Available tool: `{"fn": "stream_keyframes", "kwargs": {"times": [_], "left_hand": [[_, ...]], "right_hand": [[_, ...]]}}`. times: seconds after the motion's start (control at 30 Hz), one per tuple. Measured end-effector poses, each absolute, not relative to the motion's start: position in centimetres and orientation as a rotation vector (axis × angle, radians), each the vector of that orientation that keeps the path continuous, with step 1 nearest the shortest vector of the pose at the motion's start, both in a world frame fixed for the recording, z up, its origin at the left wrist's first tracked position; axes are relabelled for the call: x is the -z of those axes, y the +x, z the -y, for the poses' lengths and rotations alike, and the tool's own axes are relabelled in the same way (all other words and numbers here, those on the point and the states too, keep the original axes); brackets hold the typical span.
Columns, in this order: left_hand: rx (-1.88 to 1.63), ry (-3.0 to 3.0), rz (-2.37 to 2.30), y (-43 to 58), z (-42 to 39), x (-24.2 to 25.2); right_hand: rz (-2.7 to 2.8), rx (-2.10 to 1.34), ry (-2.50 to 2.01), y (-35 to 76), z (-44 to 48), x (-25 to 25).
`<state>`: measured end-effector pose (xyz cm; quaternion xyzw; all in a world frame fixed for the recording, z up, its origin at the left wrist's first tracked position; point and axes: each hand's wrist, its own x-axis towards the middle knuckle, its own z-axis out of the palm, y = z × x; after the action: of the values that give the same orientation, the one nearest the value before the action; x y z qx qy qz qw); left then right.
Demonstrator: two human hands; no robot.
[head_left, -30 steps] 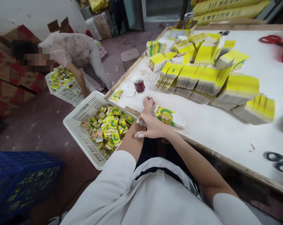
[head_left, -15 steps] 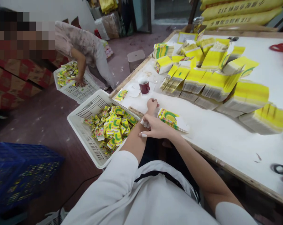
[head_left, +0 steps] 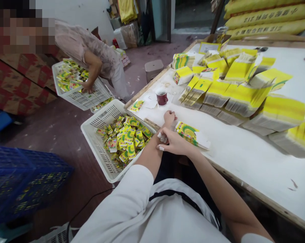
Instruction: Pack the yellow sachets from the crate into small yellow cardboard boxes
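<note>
Stack of yellow-and-green printed cartons, lying on white tabletop, just beside the right hand. Right hand, 9 o'clock of stack: thumb and fingers apart, against left forearm. Left hand, 10 o'clock: fingers curled; whether around anything, cannot tell. Maroon mug, 11 o'clock. Yellow carton rows, 2 o'clock. White slatted crate, small cartons inside, 9 o'clock.

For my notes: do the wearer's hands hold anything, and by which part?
No held object shows. The white-tipped right hand rests on the bare left forearm; the left hand is curled, its palm hidden.
</note>
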<state>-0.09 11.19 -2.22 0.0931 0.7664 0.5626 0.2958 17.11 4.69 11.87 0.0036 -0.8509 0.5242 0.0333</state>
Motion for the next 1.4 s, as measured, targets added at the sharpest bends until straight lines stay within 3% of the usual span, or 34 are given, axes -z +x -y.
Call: {"fn": "stream_keyframes", "kwargs": {"times": [0.83,1.13,1.4], "left_hand": [[-1.512,0.191,-2.039,0.1,-11.3,1.9],[-1.659,0.105,-1.876,0.3,-10.7,-1.4],[-1.857,0.225,-1.634,1.9,-4.5,-4.7]], "right_hand": [[2.441,-1.694,-0.111,17.9,-3.6,-11.1],[2.308,-1.641,-0.438,21.9,-5.0,-7.2],[2.327,-1.070,-1.057,26.2,-12.1,-4.0]]}}
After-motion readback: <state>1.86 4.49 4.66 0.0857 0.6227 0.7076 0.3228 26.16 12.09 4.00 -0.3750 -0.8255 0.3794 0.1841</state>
